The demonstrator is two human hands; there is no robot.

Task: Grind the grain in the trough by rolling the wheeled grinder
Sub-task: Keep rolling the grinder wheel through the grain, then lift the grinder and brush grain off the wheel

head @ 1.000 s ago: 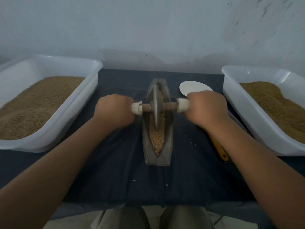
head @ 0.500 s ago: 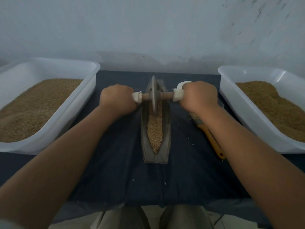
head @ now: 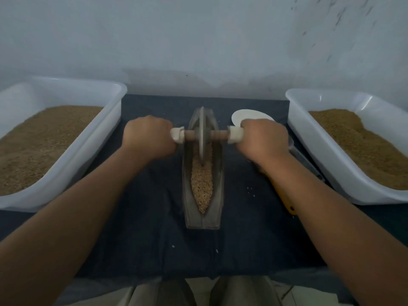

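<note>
Wheeled grinder [head: 201, 133] eases back from trough [head: 219, 184] tip.
Left hand [head: 148, 138], right hand [head: 263, 140]: each grip tight round a handle; left bin [head: 92, 138], right bin [head: 331, 155] flank.

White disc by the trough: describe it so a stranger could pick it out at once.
Find the dark cloth between the left tub and right tub of grain. The grey trough lies along its middle; right of the trough's far end, partly behind the right hand, sits the white disc. Unlike the deep rectangular tubs, it is flat and round.
</note>
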